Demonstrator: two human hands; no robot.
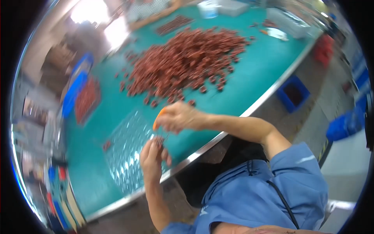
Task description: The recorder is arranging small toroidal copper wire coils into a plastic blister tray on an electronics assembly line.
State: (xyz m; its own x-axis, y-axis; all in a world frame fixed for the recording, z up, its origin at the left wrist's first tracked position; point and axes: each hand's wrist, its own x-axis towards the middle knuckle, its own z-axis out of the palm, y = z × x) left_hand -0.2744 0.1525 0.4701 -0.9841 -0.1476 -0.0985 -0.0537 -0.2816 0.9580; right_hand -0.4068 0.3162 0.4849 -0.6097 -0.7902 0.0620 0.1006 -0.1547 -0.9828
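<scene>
My right hand (180,117) is closed around a small tool with an orange handle (159,118), its working end too blurred to make out. Just below it, my left hand (153,155) pinches a small reddish-brown part (158,141) in its fingertips. The tool and the part are close together; whether they touch I cannot tell. Under and beside my left hand lies a clear plastic blister tray (126,156) with rows of pockets. A large heap of similar reddish-brown parts (187,62) spreads over the green tabletop (249,87) beyond my hands.
At the left stand a blue bin (74,95) and a clear tray of reddish parts (88,99). Along the far side are a white container (208,9), clear trays (288,22) and a person's striped clothing (148,9). A metal edge (198,154) borders the table; a blue crate (293,93) sits beyond it.
</scene>
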